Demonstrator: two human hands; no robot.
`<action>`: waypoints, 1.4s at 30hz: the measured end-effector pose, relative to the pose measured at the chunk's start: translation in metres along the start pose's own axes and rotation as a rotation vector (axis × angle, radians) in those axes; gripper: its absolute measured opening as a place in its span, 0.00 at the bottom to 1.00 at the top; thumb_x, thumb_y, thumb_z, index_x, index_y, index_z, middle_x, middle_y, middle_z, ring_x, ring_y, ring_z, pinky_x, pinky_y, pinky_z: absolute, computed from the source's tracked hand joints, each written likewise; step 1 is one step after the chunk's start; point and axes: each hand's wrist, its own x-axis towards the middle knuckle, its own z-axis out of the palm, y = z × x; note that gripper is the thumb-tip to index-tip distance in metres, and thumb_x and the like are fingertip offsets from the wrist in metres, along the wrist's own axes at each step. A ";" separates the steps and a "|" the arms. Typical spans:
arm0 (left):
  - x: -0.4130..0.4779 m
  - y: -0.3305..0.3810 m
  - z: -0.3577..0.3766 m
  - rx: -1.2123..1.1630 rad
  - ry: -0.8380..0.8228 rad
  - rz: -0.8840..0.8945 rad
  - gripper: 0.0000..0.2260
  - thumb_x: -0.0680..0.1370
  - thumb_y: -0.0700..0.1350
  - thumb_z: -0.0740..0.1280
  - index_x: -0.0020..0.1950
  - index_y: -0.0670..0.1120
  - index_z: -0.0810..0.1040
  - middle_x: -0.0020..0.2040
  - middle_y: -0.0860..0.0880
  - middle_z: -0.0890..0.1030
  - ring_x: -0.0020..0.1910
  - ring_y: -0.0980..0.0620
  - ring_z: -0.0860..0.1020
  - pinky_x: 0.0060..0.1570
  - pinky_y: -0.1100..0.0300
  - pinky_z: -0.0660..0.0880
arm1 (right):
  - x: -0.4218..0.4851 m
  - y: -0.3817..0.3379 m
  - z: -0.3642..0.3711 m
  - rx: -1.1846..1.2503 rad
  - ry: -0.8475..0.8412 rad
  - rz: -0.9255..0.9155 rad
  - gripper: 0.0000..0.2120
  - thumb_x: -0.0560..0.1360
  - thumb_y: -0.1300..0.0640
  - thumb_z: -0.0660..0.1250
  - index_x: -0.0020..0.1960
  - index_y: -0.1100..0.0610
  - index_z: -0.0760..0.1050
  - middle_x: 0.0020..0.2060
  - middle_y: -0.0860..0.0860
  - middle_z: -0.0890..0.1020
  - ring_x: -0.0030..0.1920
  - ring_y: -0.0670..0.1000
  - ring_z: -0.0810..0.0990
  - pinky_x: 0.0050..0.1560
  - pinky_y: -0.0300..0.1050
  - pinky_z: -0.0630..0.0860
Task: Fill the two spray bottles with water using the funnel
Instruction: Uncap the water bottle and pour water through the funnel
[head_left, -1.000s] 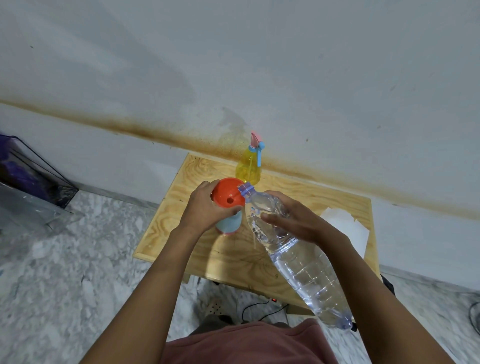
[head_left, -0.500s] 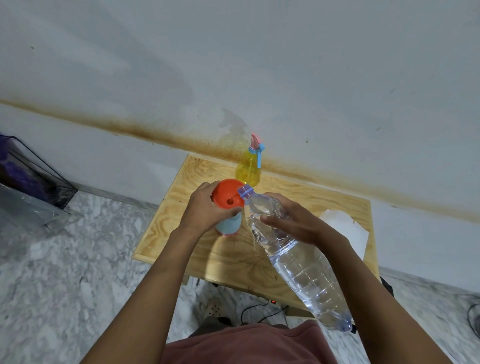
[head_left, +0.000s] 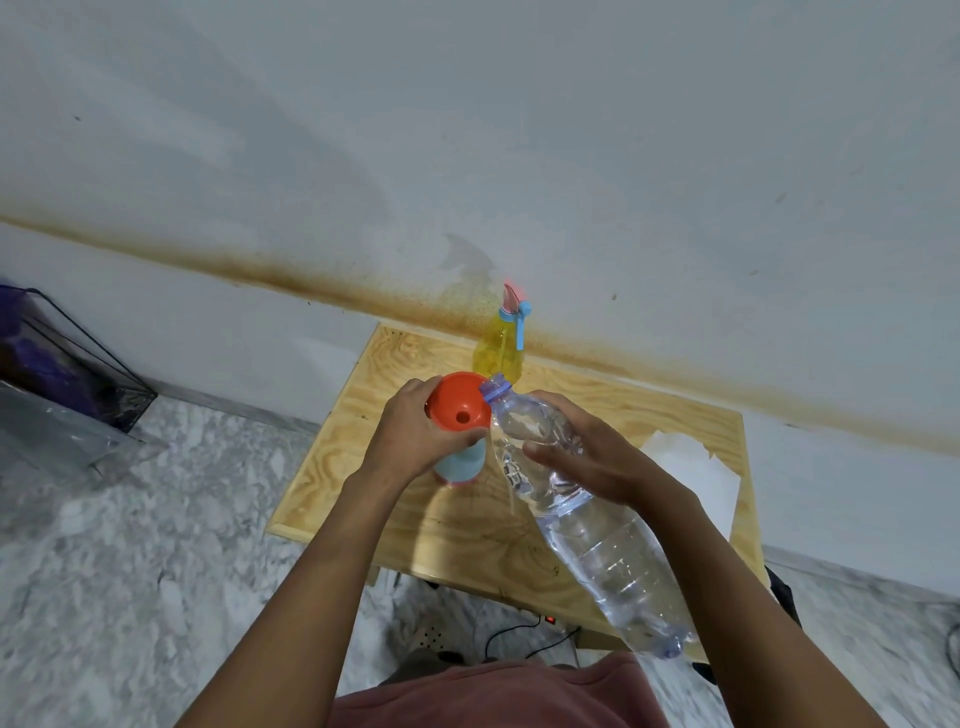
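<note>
An orange funnel sits in the top of a light blue spray bottle standing on the wooden table. My left hand grips the funnel and the bottle's neck. My right hand holds a large clear water bottle, tilted with its open mouth at the funnel's right rim. The water bottle's base hangs over the table's near edge. A yellow spray bottle with a pink and blue trigger head stands at the back of the table, near the wall.
A white sheet of paper lies on the right part of the table. A wire rack with plastic stands on the marble floor to the left. A power strip and cables lie under the table's front edge.
The water bottle's mouth has stayed at the funnel's rim and both hands keep their grip. The view has shifted only slightly.
</note>
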 end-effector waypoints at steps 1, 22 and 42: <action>0.000 0.000 0.000 -0.003 -0.002 0.000 0.35 0.64 0.54 0.81 0.68 0.48 0.75 0.55 0.51 0.76 0.54 0.51 0.76 0.54 0.57 0.76 | -0.001 0.000 0.000 -0.005 0.008 -0.007 0.27 0.77 0.42 0.67 0.73 0.43 0.63 0.62 0.41 0.77 0.58 0.39 0.79 0.52 0.35 0.77; -0.001 0.004 0.001 0.050 0.005 -0.039 0.34 0.64 0.54 0.82 0.67 0.49 0.75 0.52 0.52 0.76 0.52 0.52 0.75 0.46 0.63 0.71 | 0.035 0.022 -0.033 0.329 0.850 -0.177 0.33 0.76 0.57 0.71 0.76 0.53 0.59 0.70 0.50 0.71 0.70 0.46 0.72 0.69 0.46 0.72; -0.001 -0.001 0.007 0.010 0.037 -0.022 0.36 0.63 0.53 0.83 0.67 0.50 0.74 0.55 0.52 0.76 0.55 0.53 0.76 0.53 0.59 0.75 | 0.054 0.054 -0.021 0.195 1.042 -0.140 0.37 0.73 0.48 0.73 0.75 0.56 0.60 0.70 0.56 0.71 0.72 0.52 0.69 0.69 0.59 0.71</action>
